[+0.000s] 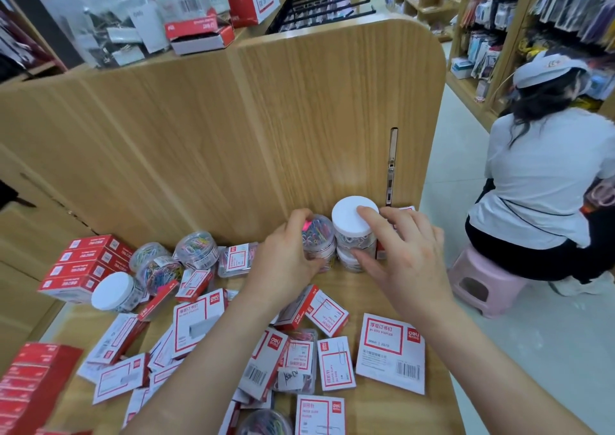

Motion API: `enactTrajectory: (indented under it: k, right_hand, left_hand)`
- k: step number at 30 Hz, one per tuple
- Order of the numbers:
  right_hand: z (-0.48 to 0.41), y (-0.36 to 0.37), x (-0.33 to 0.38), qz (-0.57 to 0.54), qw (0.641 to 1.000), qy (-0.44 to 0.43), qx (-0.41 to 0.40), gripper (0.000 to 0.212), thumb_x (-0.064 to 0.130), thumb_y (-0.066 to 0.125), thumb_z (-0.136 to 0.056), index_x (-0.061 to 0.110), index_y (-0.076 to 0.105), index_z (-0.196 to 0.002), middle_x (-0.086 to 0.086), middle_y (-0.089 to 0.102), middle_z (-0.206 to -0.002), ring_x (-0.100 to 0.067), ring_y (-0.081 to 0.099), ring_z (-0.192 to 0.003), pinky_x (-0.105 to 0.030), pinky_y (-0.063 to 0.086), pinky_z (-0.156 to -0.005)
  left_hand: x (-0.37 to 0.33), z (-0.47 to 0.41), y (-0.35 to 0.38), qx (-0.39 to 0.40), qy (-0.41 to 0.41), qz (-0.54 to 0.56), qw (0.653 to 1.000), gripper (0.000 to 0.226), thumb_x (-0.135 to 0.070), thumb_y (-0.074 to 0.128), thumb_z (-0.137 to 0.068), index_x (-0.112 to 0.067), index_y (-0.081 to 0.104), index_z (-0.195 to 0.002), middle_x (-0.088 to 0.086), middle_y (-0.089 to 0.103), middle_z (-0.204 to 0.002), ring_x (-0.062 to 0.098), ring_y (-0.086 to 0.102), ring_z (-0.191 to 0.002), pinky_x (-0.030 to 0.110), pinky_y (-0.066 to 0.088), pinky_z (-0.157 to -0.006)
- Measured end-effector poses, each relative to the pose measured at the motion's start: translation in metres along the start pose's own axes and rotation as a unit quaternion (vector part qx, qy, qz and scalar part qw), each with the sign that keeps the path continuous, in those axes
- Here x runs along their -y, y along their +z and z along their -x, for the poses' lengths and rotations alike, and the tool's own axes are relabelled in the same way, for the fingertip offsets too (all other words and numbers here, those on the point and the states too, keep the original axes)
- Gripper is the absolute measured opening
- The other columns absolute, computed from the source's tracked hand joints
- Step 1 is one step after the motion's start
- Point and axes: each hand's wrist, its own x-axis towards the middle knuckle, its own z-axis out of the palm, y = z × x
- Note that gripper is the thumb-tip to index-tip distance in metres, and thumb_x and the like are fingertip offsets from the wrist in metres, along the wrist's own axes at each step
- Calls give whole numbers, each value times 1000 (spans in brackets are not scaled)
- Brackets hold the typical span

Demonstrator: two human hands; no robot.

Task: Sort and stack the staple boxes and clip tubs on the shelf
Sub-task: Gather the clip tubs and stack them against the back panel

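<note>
tub of clips (264, 423): cut by the edge at 6 o'clock
red boxes (30, 388): cut at 8 o'clock
small box (405, 208): mostly behind right hand (399, 255)

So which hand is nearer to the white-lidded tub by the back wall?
Right. The right hand touches the white-lidded tub on top; the left hand grips the coloured-clip tub beside it.
</note>
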Motion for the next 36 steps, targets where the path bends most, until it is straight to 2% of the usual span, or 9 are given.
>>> enactTrajectory:
  k: [6,10,13,17,20,22,25,29,36]
  right_hand:
    - [-5,-14,10,-20,1000,7,9,52,43,64,-78,22,55,-124,-7,56,-120,-29,50,-104,-41,40,-77]
    - [-18,-28,40,-116,992,-51,-23,32,26,61,-88,10,61,-116,-9,60,-110,-25,53,-97,-34,43,-84]
    - [-29,-31,75,-209,975,-59,51,25,28,55,-89,12,65,-105,1,63,-96,-12,54,-89,-19,39,-81]
    - [-34,-9,120,-256,948,-88,167,28,39,47,-89,21,68,-93,5,64,-77,-10,58,-73,-32,47,-68]
    - [-32,19,154,-253,930,-108,244,27,40,50,-87,19,67,-90,5,63,-76,-11,58,-71,-38,50,-66]
    - [-32,37,180,-250,921,-115,276,20,34,57,-86,19,68,-93,6,62,-80,-8,56,-74,-35,48,-71]
    - [-32,63,219,-223,915,-122,313,26,33,58,-86,25,66,-110,5,65,-100,-14,60,-96,-30,40,-80]
    - [-36,92,257,-172,916,-131,339,42,30,60,-86,20,57,-127,-6,63,-119,-26,54,-115,-36,42,-95]
    - [-33,120,284,-148,921,-101,344,50,23,61,-83,19,52,-132,-6,58,-125,-27,52,-117,-37,42,-97]
  left_hand:
    - [6,5,-4,-12,-14,43,999,72,-31,84,-66,-31,42,-124,-7,56,-119,14,55,-107,28,45,-85]
    - [17,26,-36,-85,-2,37,996,47,-24,75,-77,-32,52,-118,-12,56,-114,7,55,-102,29,47,-87]
    - [40,47,-73,-131,-31,14,991,25,-21,68,-83,-29,63,-106,-16,62,-98,3,58,-86,26,49,-78]
    - [99,72,-124,-163,-150,-57,974,6,-27,61,-85,-29,67,-86,-12,64,-70,16,62,-72,32,49,-67]
    - [159,87,-151,-147,-242,-107,953,6,-30,60,-82,-32,63,-86,-9,64,-75,24,63,-81,35,50,-70]
    - [189,97,-160,-98,-283,-114,947,21,-35,63,-79,-34,60,-100,-6,66,-88,27,63,-91,35,50,-76]
    - [213,103,-155,-18,-275,-120,954,51,-53,63,-77,-34,47,-122,1,64,-112,30,61,-104,37,50,-81]
    - [224,94,-147,13,-236,-169,957,63,-61,58,-80,-33,37,-132,5,63,-119,32,60,-107,38,48,-79]
    - [239,87,-153,-10,-227,-157,961,47,-62,62,-69,-29,56,-104,2,68,-99,29,63,-92,32,49,-71]
